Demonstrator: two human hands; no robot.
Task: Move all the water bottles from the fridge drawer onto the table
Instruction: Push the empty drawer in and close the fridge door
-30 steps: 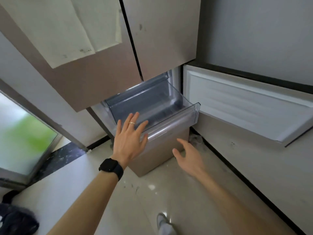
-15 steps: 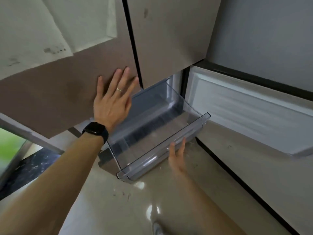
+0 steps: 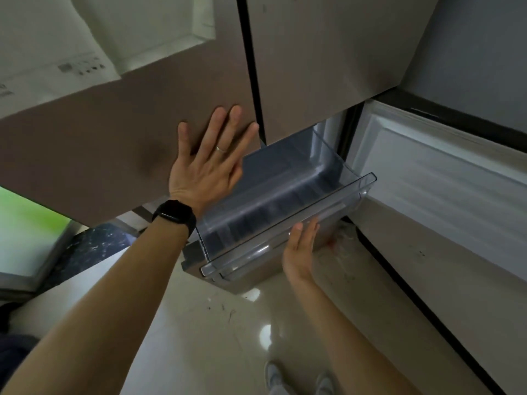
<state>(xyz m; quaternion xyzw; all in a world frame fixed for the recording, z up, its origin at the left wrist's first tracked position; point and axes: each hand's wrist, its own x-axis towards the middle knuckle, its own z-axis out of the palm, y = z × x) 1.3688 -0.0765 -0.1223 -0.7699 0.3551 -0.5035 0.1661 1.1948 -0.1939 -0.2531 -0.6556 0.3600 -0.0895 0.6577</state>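
A clear plastic fridge drawer sticks out of the lower fridge compartment, and I see no water bottles inside it. My left hand, with a ring and a black watch on the wrist, lies flat with spread fingers against the brown upper fridge door. My right hand is open, its fingertips touching the drawer's front lip from below. No table is in view.
The lower fridge door stands swung open to the right, its white inner side facing me. A second upper door is shut. Glossy tiled floor lies below, with my shoes near the bottom edge. A window is at left.
My left hand rose from the drawer's front edge to the upper fridge door. My right hand moved up to the drawer's front lip. The view shifted closer.
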